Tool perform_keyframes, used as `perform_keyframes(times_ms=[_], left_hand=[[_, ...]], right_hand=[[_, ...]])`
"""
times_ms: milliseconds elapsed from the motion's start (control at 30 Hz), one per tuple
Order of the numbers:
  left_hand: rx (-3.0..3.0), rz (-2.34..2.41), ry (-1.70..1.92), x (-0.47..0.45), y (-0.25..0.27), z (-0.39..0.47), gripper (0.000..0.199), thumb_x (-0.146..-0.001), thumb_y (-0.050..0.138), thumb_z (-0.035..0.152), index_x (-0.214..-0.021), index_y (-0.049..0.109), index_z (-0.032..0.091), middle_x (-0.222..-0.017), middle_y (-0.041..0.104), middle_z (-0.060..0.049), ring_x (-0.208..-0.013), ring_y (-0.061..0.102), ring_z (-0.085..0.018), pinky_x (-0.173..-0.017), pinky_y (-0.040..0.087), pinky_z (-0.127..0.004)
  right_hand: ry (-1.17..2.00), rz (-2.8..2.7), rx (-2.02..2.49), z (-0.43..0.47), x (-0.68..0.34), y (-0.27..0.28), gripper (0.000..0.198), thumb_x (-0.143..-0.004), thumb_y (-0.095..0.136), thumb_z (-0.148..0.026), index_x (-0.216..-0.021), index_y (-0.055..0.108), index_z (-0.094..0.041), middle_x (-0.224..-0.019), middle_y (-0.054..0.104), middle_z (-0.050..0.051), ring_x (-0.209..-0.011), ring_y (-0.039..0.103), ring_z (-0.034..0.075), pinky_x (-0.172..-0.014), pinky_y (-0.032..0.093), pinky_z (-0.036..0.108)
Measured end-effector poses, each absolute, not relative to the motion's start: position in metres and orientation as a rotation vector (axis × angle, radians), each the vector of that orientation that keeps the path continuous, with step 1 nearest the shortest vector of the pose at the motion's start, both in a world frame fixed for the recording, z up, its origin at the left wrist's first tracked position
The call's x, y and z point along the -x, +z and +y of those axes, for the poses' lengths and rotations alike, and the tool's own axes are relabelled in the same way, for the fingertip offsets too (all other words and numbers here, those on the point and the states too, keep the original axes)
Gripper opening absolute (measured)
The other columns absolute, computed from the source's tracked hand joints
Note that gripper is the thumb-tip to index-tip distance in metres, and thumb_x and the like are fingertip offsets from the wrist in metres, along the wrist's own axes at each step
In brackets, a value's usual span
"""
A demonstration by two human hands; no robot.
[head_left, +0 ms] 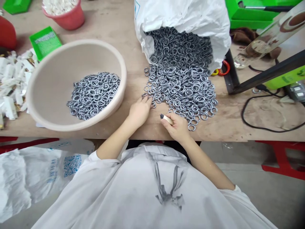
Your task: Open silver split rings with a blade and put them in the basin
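A heap of grey metal rings (188,92) spills from the mouth of a white sack (183,14) onto the wooden table. At the heap's left edge, my left hand (140,111) lies palm down with its fingers stretched out, the fingertips touching a few loose rings. My right hand (178,127) is closed around a short pale stick with a dark tip (167,119), close to the front of the heap. The stick's tip points left, and its exact kind is unclear. To the left, a large beige basin (52,79) holds many more of these rings.
Green trays (45,41) and a red bowl (69,17) of white pieces stand behind the basin. White pieces (14,79) lie at far left. On the right are a black metal frame (232,76), a cable (245,117) and orange-handled scissors (224,68).
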State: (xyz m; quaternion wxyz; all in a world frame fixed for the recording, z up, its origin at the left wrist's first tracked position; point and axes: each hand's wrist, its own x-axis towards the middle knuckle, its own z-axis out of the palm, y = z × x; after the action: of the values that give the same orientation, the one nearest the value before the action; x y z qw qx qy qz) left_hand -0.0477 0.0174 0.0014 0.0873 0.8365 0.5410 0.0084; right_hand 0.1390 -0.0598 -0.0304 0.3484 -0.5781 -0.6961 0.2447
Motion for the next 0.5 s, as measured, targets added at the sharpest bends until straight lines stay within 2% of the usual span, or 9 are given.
perform_keyframes(times_ms=[100, 233, 400, 500], left_hand=[[-2.490, 1.608, 0.141, 0.052, 0.004, 0.011, 0.033, -0.098, 0.048, 0.029, -0.124, 0.068, 0.023, -0.135, 0.066, -0.008, -0.120, 0.063, -0.027, -0.091, 0.054, -0.037], [-2.464, 1.598, 0.255, 0.058, -0.002, 0.014, 0.020, -0.093, 0.060, 0.032, -0.105, 0.076, 0.026, -0.118, 0.073, -0.007, -0.109, 0.068, -0.026, -0.082, 0.055, -0.036], [-2.460, 1.538, 0.343, 0.062, -0.008, 0.013, 0.023, -0.096, 0.055, 0.031, -0.095, 0.077, 0.025, -0.116, 0.074, -0.007, -0.118, 0.065, -0.025, -0.090, 0.052, -0.037], [-2.379, 1.516, 0.502, 0.062, -0.005, 0.009, 0.021, -0.095, 0.058, 0.030, -0.093, 0.076, 0.022, -0.122, 0.073, -0.009, -0.119, 0.065, -0.025, -0.098, 0.050, -0.038]], right_hand=[[0.640, -1.793, 1.477, -0.053, -0.139, -0.031, 0.033, -0.092, 0.058, -0.050, -0.096, 0.073, -0.021, -0.081, 0.072, 0.004, -0.069, 0.061, 0.018, -0.064, 0.041, 0.029], [0.649, -1.744, 1.449, -0.048, -0.141, -0.029, 0.034, -0.092, 0.059, -0.052, -0.092, 0.072, -0.021, -0.075, 0.069, 0.002, -0.064, 0.058, 0.016, -0.061, 0.039, 0.028], [0.674, -1.685, 1.457, -0.051, -0.144, -0.028, 0.032, -0.090, 0.061, -0.052, -0.087, 0.069, -0.021, -0.071, 0.066, 0.000, -0.061, 0.056, 0.015, -0.060, 0.038, 0.028], [0.755, -1.627, 1.436, -0.052, -0.144, -0.023, 0.032, -0.088, 0.063, -0.052, -0.087, 0.068, -0.020, -0.072, 0.065, 0.000, -0.063, 0.055, 0.015, -0.061, 0.039, 0.028]])
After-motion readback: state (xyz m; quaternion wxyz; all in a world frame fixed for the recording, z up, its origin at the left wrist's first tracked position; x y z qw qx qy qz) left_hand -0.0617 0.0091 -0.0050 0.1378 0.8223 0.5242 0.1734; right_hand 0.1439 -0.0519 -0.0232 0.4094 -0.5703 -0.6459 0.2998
